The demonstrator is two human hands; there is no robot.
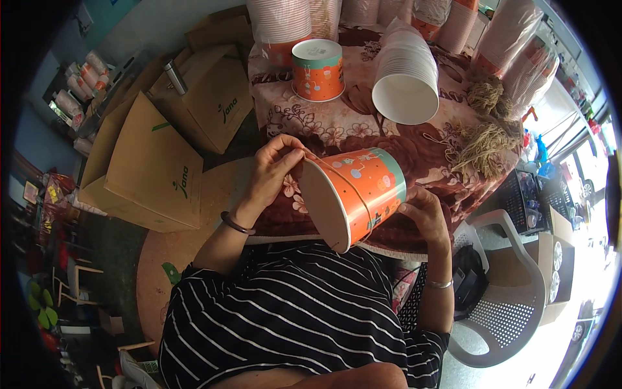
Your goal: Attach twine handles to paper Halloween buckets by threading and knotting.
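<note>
An orange and green paper bucket lies tilted on its side in front of me, its wide rim facing left and toward me. My right hand grips its green base end. A thin tan cord runs across the orange wall near the rim. At the upper edge of the rim, my left hand pinches the cord between thumb and fingertips. The inside of the bucket is mostly hidden. Another orange and green bucket stands upside down on the table, beyond my hands.
A patterned cloth covers the table. On it lie nested white buckets, bundles of tan cord and several wrapped stacks. Cardboard boxes stand at left, one bearing a metal flask. A white plastic chair is at right.
</note>
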